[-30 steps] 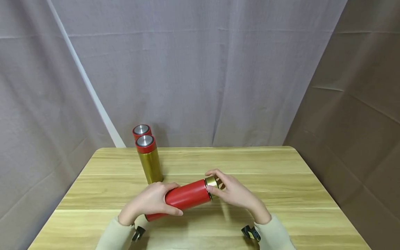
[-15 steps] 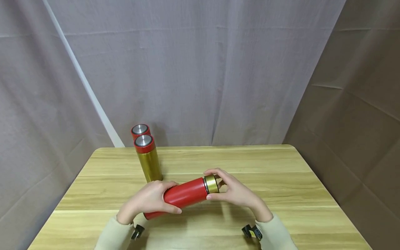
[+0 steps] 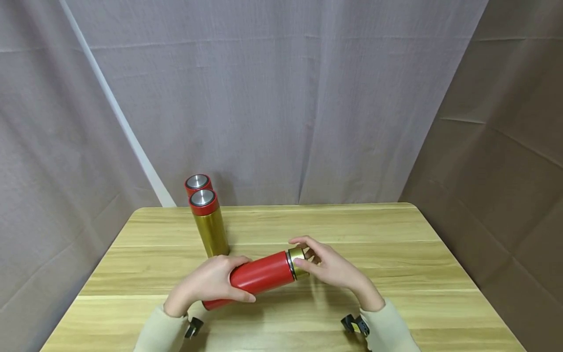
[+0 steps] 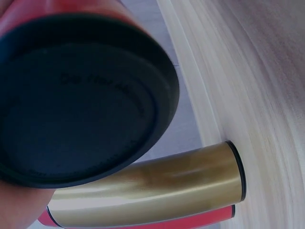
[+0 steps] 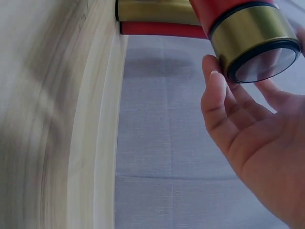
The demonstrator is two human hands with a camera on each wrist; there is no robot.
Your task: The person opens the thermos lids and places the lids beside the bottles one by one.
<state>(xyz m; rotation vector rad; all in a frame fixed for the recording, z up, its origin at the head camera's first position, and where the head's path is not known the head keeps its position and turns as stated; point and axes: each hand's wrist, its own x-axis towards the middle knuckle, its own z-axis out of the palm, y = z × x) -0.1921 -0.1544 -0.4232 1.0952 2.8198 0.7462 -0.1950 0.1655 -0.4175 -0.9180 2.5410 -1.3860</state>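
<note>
A red thermos (image 3: 264, 273) with a gold lid (image 3: 295, 253) is held tilted above the table, its lid end up and to the right. My left hand (image 3: 213, 282) grips the body near the lower end. At the other end, my right hand (image 3: 332, 266) holds the lid between thumb and fingertips, as the right wrist view shows with the lid's glossy round top (image 5: 267, 64). The left wrist view is largely filled by the black base (image 4: 86, 105) of this thermos. Narrow dark and silvery rings show between lid and body.
A gold thermos (image 3: 210, 232) with a red lid stands upright at the left of the wooden table (image 3: 396, 274). Close behind it is another red-rimmed thermos (image 3: 198, 182), mostly hidden. Grey curtains (image 3: 281, 107) hang beyond the table's back edge.
My right thumb has shifted from the lid down to its lower edge and back up onto it, while the fingers moved slightly. The left hand keeps its grip on the red thermos.
</note>
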